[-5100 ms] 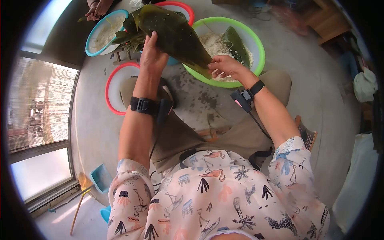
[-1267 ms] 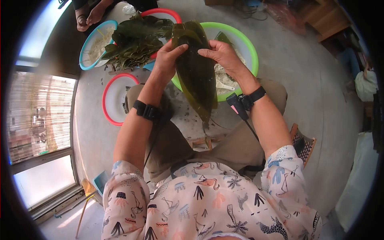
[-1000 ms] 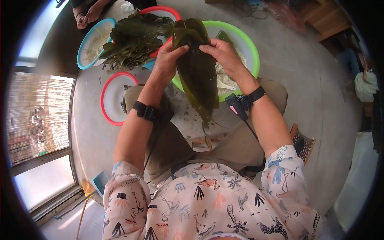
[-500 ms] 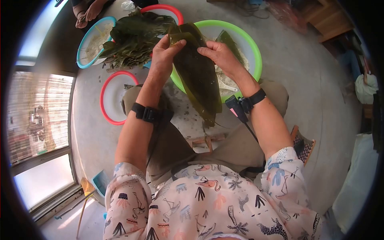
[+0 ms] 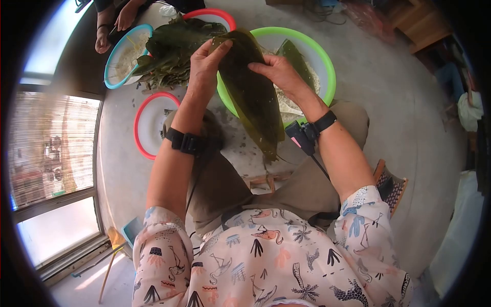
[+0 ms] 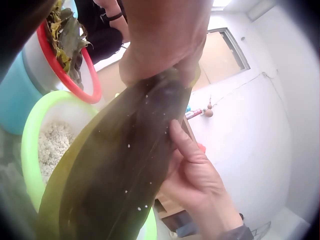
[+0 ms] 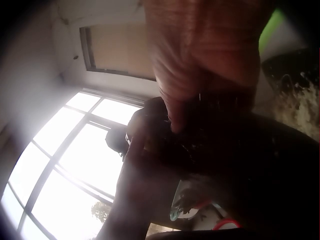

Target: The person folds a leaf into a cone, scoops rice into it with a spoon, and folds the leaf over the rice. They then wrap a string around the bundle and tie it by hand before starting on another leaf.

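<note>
Broad dark-green wrapping leaves (image 5: 250, 97), overlapped and specked with white grains, hang with their narrow end toward my lap. My left hand (image 5: 204, 66) pinches their upper left edge, thumb on the near face. My right hand (image 5: 284, 74) grips the opposite edge, its thumb also lying on the near face. In the left wrist view, the right hand (image 6: 192, 175) shows beside the leaf surface. Behind the leaves stands a green-rimmed basin (image 5: 330, 77) of white rice (image 6: 55, 145). Another green leaf (image 5: 296, 59) and a white spoon (image 5: 290, 109) lie in it.
A pile of leaves (image 5: 174, 53) lies over a red-rimmed basin (image 5: 225, 18) at the back. Left of it stands a blue-rimmed basin (image 5: 108, 66), near another person's hands (image 5: 125, 18). A second red-rimmed basin (image 5: 137, 128) is by my left knee.
The leaves, earlier stretched slantwise between my hands, now hang narrow end down. In the last second my left hand has slid up and left along their top edge; the right stays nearly still.
</note>
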Motion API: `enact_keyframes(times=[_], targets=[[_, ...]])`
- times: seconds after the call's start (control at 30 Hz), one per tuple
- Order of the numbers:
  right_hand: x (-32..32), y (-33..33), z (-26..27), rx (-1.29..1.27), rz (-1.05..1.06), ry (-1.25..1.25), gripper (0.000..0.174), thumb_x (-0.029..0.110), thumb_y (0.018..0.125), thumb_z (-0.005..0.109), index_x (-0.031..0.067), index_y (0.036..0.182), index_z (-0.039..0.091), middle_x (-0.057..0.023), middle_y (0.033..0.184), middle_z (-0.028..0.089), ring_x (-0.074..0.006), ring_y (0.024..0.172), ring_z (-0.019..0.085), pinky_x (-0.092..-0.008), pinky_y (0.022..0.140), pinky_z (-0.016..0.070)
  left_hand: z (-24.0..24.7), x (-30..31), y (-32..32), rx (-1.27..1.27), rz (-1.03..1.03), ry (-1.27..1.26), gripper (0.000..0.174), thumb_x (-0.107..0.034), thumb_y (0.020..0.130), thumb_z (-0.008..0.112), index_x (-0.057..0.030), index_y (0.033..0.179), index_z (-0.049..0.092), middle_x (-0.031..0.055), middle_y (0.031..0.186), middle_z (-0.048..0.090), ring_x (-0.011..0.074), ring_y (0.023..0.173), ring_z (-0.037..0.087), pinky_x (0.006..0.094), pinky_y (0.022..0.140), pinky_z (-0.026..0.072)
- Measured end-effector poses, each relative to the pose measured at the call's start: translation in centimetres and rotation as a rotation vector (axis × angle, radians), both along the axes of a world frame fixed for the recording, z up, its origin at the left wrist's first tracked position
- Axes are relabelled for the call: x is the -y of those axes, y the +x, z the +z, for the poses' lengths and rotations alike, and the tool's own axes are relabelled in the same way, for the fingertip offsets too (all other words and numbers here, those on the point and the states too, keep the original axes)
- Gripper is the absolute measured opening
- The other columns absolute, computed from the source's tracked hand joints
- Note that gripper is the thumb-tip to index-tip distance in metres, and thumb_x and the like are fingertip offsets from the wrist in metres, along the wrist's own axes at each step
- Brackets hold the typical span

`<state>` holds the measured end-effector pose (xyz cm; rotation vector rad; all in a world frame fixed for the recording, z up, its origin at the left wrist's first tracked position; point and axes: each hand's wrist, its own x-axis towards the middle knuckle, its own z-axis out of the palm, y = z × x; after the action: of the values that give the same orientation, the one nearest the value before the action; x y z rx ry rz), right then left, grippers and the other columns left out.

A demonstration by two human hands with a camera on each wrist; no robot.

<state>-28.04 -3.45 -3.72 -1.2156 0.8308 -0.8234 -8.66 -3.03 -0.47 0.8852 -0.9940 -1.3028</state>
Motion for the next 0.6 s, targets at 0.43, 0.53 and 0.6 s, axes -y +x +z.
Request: enact_keyframes(times=[0.43,0.53,0.6], targets=[[1.0,-1.6,-0.5,0.057,0.010,0.091,0.022,0.023,0.095,0.058,0.0063,0.107,0.065,-0.0010,0.097,0.067,-0.0090,0.083,0.064,-0.0258,0.068,0.0523,1.6,-2.1,0.6,0.660,-0.305,-0.492,0.020,-0.011,0.090,0.060,0.0006,0.105,0.069,0.0088,0.111,0.068,0.0184,0.111,0.060,0.0305,0.097,0.0454],[1.3,-2.3,-0.8,0.117,0.045,0.205,0.018,0.021,0.096,0.056,0.0077,0.104,0.064,-0.0012,0.094,0.066,-0.0100,0.082,0.066,-0.0268,0.067,0.0541,2.7,-3.0,0.2,0.889,-0.310,-0.652,0.021,-0.003,0.083,0.062,-0.0021,0.103,0.070,0.0074,0.112,0.069,0.0231,0.115,0.059,0.0337,0.099,0.0458],[1.4,-2.8,-0.9,0.216,0.104,0.284,0.017,0.019,0.097,0.054,0.0067,0.105,0.062,-0.0026,0.094,0.066,-0.0123,0.079,0.066,-0.0281,0.068,0.0553,3.0,-3.4,0.0,0.998,-0.303,-0.677,0.026,0.001,0.078,0.064,-0.0043,0.102,0.071,0.0058,0.113,0.069,0.0255,0.117,0.058,0.0356,0.100,0.0463]])
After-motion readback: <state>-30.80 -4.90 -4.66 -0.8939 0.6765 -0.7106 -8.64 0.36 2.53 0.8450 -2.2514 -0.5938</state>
